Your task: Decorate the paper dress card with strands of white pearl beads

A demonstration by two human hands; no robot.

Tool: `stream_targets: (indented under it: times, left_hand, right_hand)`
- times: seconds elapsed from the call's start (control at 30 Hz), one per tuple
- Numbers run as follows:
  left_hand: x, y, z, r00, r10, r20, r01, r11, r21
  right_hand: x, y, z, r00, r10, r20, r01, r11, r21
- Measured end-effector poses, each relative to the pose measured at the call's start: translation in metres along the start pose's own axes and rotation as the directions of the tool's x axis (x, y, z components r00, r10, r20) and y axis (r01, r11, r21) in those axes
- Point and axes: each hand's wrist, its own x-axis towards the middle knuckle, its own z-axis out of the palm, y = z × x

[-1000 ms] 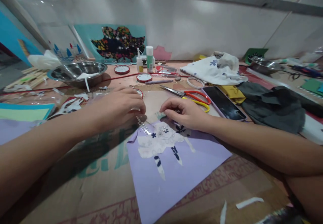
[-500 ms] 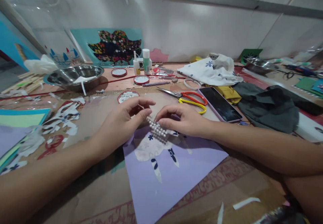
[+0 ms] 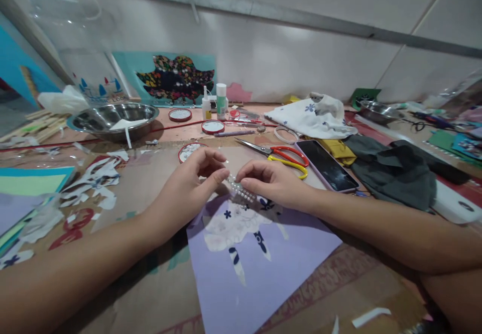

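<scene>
Bowl [image 3: 113, 118] shiny smooth metal, near desk's back left. Purple paper [image 3: 256, 273] flat, not shiny. Phone screen [image 3: 326, 165] dark, glossy. White cloth [image 3: 311, 115] soft, wrinkly. Pearl beads [image 3: 243, 192] shiny.

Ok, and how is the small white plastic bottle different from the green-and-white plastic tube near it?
The small white plastic bottle narrows to a thin nozzle; the green-and-white plastic tube has a broad white cap. The bottle shows yellow low down, while the tube has a green band. The tube looks slightly taller than the bottle. Both stand upright.
</scene>
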Motion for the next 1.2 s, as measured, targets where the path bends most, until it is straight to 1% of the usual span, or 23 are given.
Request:
stream_targets:
  times: [0.07,0.2,0.23,0.3,0.37,0.43,0.5,0.63,0.7,0.8,0.9,1.0,1.1,1.2]
  left_hand:
    - [-0.0003,0.0017,0.001,1.0,0.003,0.018,-0.003,1.0,0.018]
    - [-0.0003,0.0056,0.0015,0.998,0.043,0.047,-0.05,0.985,0.162]
    - [0.0,0.0058,0.0011,0.996,0.07,0.059,-0.081,0.976,0.201]
    - [0.0007,0.0056,-0.0003,0.985,0.166,0.055,-0.175,0.944,0.28]
    - [0.0014,0.0052,-0.0021,0.96,0.277,0.043,-0.273,0.89,0.365]
    - [0.0017,0.0053,-0.0036,0.939,0.343,0.039,-0.325,0.842,0.43]
    - [0.0016,0.0058,-0.0043,0.931,0.363,0.046,-0.342,0.816,0.465]
    - [0.0005,0.0061,-0.004,0.948,0.313,0.055,-0.3,0.822,0.484]
    - [0.0,0.0056,-0.0038,0.952,0.296,0.075,-0.294,0.825,0.482]
    - [-0.0003,0.0042,-0.004,0.937,0.323,0.131,-0.346,0.813,0.469]
    - [0.0003,0.0034,-0.0044,0.928,0.349,0.129,-0.367,0.807,0.462]
    - [0.0017,0.0043,-0.005,0.946,0.311,0.093,-0.319,0.833,0.453]
    - [0.003,0.007,-0.0058,0.972,0.229,0.059,-0.232,0.874,0.427]
    - [0.0033,0.0101,-0.0063,0.985,0.167,0.036,-0.167,0.898,0.408]
  right_hand:
    - [-0.0002,-0.0005,0.0002,0.999,-0.041,-0.014,0.04,0.998,-0.054]
    - [-0.0015,0.0003,0.001,0.996,-0.079,0.031,0.081,0.994,-0.078]
    - [-0.0017,0.0008,0.001,0.996,-0.082,0.036,0.085,0.994,-0.076]
    - [-0.0017,0.0017,0.0005,0.996,-0.082,0.023,0.084,0.994,-0.076]
    - [-0.0012,0.0022,-0.0005,0.997,-0.076,-0.005,0.075,0.994,-0.084]
    - [-0.0005,0.0024,-0.0015,0.998,-0.059,-0.024,0.057,0.995,-0.078]
    - [-0.0001,0.0026,-0.0021,0.999,-0.035,-0.034,0.034,0.999,-0.039]
    - [-0.0003,0.0028,-0.0009,1.0,-0.014,-0.016,0.015,0.998,0.067]
    - [-0.0008,0.0024,0.0,1.0,-0.01,0.007,0.009,0.997,0.083]
    - [-0.0012,0.0021,0.0003,1.0,-0.004,-0.013,0.005,0.998,0.063]
    - [-0.0012,0.0033,-0.0008,0.999,-0.005,-0.039,0.006,0.999,0.041]
    - [-0.0013,0.0049,-0.0014,0.999,0.009,-0.034,-0.007,0.999,0.038]
    - [-0.0013,0.0051,-0.0007,1.0,0.029,-0.01,-0.028,0.998,0.052]
    - [-0.0008,0.0041,0.0006,0.997,0.066,0.028,-0.068,0.996,0.061]
